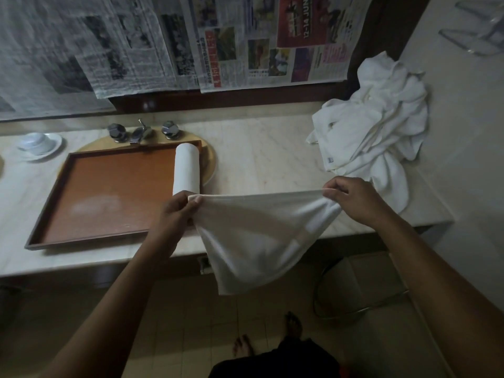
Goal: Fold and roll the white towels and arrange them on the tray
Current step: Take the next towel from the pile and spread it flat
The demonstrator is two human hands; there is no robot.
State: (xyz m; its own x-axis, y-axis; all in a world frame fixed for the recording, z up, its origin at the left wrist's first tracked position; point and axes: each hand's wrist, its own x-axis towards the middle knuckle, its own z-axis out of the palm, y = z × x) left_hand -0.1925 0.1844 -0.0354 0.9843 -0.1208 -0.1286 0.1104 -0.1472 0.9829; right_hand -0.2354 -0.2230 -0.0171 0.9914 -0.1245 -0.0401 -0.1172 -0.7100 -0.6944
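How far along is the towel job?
Done: one rolled towel lies on the tray, at its right edge. In hand: left hand and right hand pinch the top corners of an open towel. Remaining: folding it, plus the towel pile on the counter.

One tray (109, 186), one rolled towel (187, 167), one held towel (259, 236).

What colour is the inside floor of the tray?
Reddish-brown, with a darker brown rim; the tray floor shows best in the head view, left of the rolled towel.
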